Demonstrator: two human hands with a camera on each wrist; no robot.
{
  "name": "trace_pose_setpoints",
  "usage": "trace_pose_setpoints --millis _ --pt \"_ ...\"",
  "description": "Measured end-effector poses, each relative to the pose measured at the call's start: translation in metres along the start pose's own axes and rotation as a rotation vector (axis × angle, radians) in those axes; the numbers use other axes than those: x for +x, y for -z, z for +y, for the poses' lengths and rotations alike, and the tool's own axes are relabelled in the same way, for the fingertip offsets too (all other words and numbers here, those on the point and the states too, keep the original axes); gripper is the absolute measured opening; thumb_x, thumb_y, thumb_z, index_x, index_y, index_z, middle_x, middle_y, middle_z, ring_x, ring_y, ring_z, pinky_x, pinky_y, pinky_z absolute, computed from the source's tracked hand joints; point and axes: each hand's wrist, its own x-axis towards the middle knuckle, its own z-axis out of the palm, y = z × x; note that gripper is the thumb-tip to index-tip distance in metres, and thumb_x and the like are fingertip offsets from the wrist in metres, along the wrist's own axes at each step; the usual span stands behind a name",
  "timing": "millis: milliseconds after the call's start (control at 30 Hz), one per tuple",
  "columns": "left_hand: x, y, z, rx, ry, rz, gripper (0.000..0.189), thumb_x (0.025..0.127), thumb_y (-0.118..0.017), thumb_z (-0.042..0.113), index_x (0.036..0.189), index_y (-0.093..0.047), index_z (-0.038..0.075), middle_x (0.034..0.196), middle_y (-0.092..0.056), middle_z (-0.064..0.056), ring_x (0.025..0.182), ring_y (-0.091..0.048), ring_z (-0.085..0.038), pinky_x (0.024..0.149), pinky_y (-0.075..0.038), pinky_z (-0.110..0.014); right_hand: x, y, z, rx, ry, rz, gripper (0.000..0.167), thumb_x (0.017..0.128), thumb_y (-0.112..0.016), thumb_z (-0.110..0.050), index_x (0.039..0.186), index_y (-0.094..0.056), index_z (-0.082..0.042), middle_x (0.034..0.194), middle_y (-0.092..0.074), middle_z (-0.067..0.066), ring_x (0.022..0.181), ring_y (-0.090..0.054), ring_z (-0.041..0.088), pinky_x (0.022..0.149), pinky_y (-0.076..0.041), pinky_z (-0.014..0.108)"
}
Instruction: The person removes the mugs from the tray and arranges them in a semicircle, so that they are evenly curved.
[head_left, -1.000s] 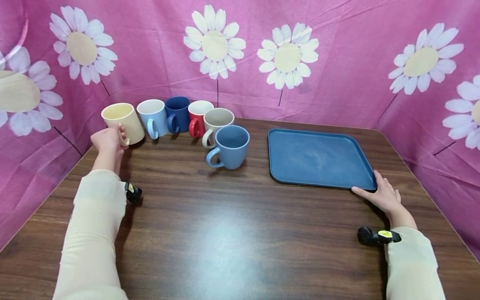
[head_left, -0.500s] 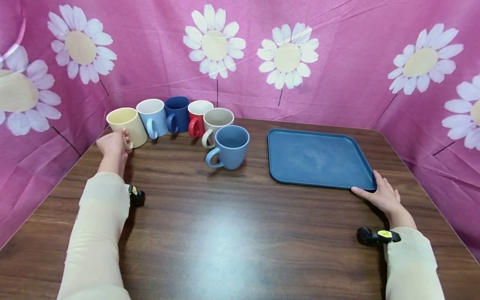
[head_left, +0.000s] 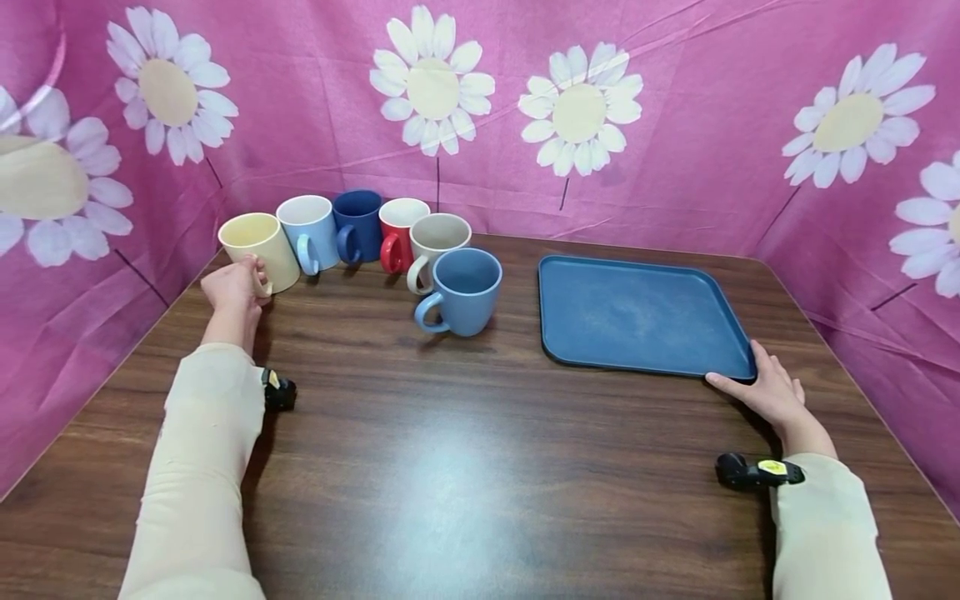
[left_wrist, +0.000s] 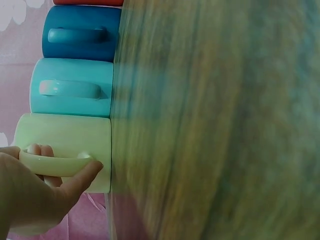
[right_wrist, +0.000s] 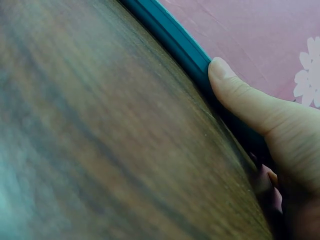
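Observation:
A pale yellow mug (head_left: 264, 254) stands upright at the left end of a row of mugs. My left hand (head_left: 232, 287) holds its handle, with fingers through the loop and the thumb along the handle's lower end (left_wrist: 87, 176). Right beside it is a light blue mug (head_left: 313, 237), white inside; in the left wrist view the two look to be touching. My right hand (head_left: 776, 396) rests at the near right corner of a blue tray (head_left: 637, 317). Its straight thumb (right_wrist: 237, 92) touches the tray's front edge, and the other fingers lie along the right side, partly hidden.
Further right in the row are a dark blue mug (head_left: 360, 221), a red mug (head_left: 397, 229) with a white inside, and a beige mug (head_left: 431, 246). A grey-blue mug (head_left: 472, 296) stands in front of the beige one. Pink flowered cloth (head_left: 675, 150) borders the wooden table (head_left: 480, 467).
My left hand has moved the yellow mug right and down, from slightly off the table to standing beside the light blue mug. The right hand and the tray have kept their places.

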Motion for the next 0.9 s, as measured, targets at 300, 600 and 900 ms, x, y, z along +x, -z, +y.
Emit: trace_pose_setpoints --millis 300,600,900 --pt "-0.004 0.006 0.0 0.009 0.0 -0.057 0.025 0.083 -0.056 0.008 0.058 -0.058 0.006 0.049 -0.053 0.0 0.041 -0.047 -0.01 0.032 -0.036 -0.027 0.002 0.001 -0.001 -0.005 0.003 -0.024 0.096 0.078 -0.055 -0.047 0.134 0.005 0.003 0.132 -0.001 0.036 0.121 0.007 0.046 0.085 0.007 0.064" --pt "-0.003 0.016 0.003 0.326 -0.107 0.057 0.02 0.075 -0.065 0.027 0.063 -0.053 0.016 0.067 -0.049 0.003 0.045 -0.051 -0.005 0.039 -0.043 -0.02 0.009 0.003 0.0 -0.02 0.018 -0.062 0.095 0.08 -0.054 -0.046 0.133 0.006 0.005 0.13 -0.001 0.038 0.12 0.007 0.048 0.085 0.006 0.064" --pt "-0.016 0.014 0.014 1.017 -0.485 0.159 0.052 0.083 -0.041 0.04 0.121 -0.046 0.004 0.116 -0.045 -0.02 0.109 -0.039 -0.037 0.089 -0.029 -0.046 0.014 0.02 -0.007 -0.019 0.068 -0.13 0.095 0.082 -0.051 -0.042 0.128 0.011 0.014 0.126 0.001 0.043 0.116 0.007 0.052 0.087 0.001 0.064"
